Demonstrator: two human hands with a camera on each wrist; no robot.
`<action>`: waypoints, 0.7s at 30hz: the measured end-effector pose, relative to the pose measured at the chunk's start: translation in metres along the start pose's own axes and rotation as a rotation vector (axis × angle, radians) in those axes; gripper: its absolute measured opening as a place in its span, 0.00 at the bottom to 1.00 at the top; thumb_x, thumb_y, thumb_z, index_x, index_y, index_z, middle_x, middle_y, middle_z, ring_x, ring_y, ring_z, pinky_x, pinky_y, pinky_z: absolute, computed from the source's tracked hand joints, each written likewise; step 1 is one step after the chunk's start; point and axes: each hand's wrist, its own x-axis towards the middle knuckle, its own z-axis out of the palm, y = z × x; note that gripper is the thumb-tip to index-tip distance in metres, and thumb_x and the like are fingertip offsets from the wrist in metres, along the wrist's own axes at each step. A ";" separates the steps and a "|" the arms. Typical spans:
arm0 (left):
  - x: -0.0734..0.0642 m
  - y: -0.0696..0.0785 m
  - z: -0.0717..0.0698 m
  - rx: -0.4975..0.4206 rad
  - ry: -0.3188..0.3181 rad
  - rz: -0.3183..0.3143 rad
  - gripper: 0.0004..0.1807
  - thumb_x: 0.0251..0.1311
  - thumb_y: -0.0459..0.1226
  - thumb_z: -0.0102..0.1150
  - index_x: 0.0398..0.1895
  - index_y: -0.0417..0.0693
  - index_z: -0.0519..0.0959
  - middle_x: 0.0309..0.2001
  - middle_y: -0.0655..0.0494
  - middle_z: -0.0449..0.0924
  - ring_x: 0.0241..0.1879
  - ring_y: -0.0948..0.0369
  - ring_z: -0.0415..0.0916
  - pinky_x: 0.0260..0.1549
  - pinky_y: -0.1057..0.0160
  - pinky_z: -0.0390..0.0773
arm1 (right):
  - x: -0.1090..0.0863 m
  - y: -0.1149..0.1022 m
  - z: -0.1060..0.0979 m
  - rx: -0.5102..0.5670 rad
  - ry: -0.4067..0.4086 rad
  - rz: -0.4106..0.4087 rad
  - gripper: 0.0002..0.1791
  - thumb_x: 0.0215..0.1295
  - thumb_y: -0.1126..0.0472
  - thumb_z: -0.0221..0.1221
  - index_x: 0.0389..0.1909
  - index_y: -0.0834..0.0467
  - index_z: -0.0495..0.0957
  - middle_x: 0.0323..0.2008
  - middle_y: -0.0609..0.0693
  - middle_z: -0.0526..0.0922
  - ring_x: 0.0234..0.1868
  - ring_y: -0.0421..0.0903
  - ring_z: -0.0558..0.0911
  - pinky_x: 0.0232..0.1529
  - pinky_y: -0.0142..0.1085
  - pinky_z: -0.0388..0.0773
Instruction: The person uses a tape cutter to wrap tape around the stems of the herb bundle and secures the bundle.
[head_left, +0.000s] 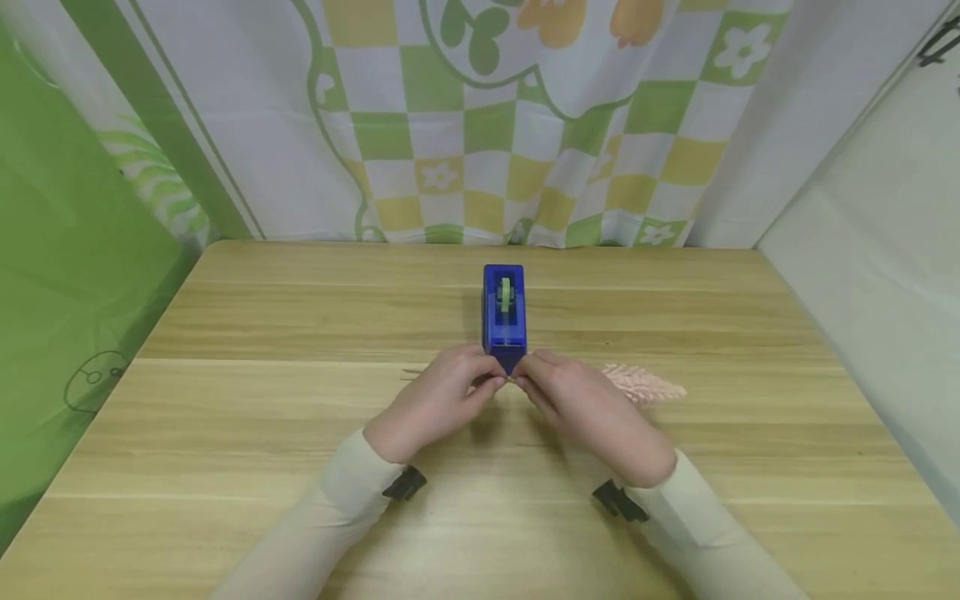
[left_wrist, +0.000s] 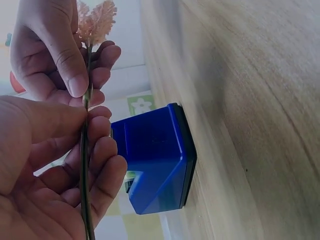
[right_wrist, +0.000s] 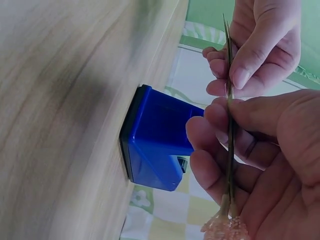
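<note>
Both hands hold a pair of thin dark stems point(left_wrist: 85, 172) side by side, with pink fluffy flower heads point(head_left: 647, 384) beyond the right hand. My left hand point(head_left: 442, 396) pinches the stems between thumb and fingers, their bare ends point(right_wrist: 225, 25) sticking out past it. My right hand point(head_left: 596, 412) pinches them close by, nearer the flowers, and the thumbs almost meet. A small shiny patch shows on the stems between the thumbs; what it is, I cannot tell. Just beyond the fingertips stands a blue tape dispenser point(head_left: 493, 329) with a tape roll point(head_left: 506, 295) in it.
The wood-grain table point(head_left: 262, 433) extends around the hands. A green, white and yellow checked curtain point(head_left: 487, 133) hangs along its back edge. Green cloth point(head_left: 67, 250) is at the left, and a pale sheet point(head_left: 877, 242) at the right.
</note>
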 end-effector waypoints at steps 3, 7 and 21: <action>0.000 0.000 0.001 0.004 0.004 0.014 0.06 0.71 0.32 0.62 0.42 0.39 0.87 0.42 0.50 0.88 0.43 0.57 0.83 0.48 0.58 0.85 | -0.001 -0.001 0.000 0.006 -0.009 0.014 0.06 0.79 0.60 0.57 0.43 0.56 0.82 0.35 0.46 0.84 0.31 0.38 0.79 0.35 0.35 0.82; 0.000 0.002 0.001 0.003 0.014 0.013 0.05 0.71 0.31 0.63 0.41 0.39 0.87 0.42 0.50 0.88 0.42 0.58 0.82 0.46 0.59 0.84 | -0.001 -0.001 -0.002 0.048 -0.015 0.026 0.06 0.79 0.61 0.57 0.44 0.57 0.82 0.36 0.47 0.86 0.33 0.38 0.80 0.38 0.35 0.83; -0.002 0.005 0.001 -0.037 0.000 -0.069 0.06 0.71 0.33 0.63 0.41 0.40 0.87 0.43 0.50 0.88 0.43 0.58 0.84 0.47 0.60 0.86 | 0.001 0.000 -0.004 0.081 -0.037 0.022 0.08 0.77 0.62 0.60 0.49 0.58 0.85 0.43 0.50 0.89 0.43 0.44 0.87 0.48 0.41 0.87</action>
